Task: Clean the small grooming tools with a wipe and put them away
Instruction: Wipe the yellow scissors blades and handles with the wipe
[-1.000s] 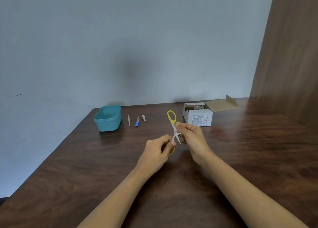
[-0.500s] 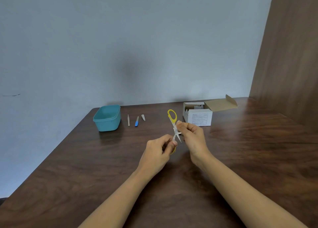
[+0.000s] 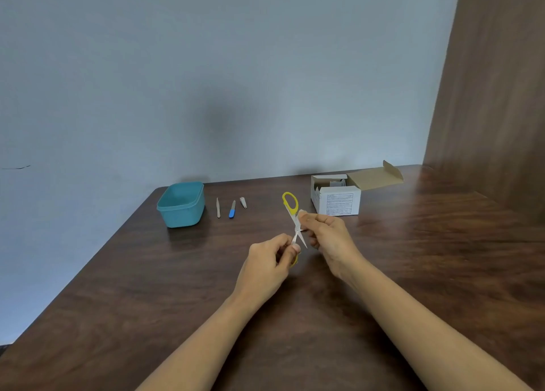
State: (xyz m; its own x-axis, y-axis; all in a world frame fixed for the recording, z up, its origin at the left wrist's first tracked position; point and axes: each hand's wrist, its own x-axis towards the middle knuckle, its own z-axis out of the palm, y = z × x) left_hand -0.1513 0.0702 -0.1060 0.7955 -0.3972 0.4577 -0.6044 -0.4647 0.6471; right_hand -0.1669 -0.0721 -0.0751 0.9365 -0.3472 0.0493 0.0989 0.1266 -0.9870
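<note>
Hands meet above the middle of the surface point(image 3: 413, 272), forearms converging from the near edge. The left hand point(image 3: 267, 268) curls round the lower yellow loop of the scissors point(image 3: 290, 204). The right hand point(image 3: 327, 237) pinches higher up, near the pivot, with a scrap of white at its fingertips that is probably the wipe point(image 3: 301, 213).

Scissors position: held clear of the surface, between both hands. The long axis runs away from the person, with the free loop farthest out. The blades are spread in a narrow X, one tip bare.

An open carton point(image 3: 339, 203) stands just beyond the right hand. The teal tub point(image 3: 181, 210) sits well apart to the far left, so the left hand is nearer to it.

Between tub and scissors lie three small tools: a pale stick point(image 3: 218, 207), a blue-tipped file point(image 3: 232, 209) and a clipper point(image 3: 243, 202). These probably await wiping.
</note>
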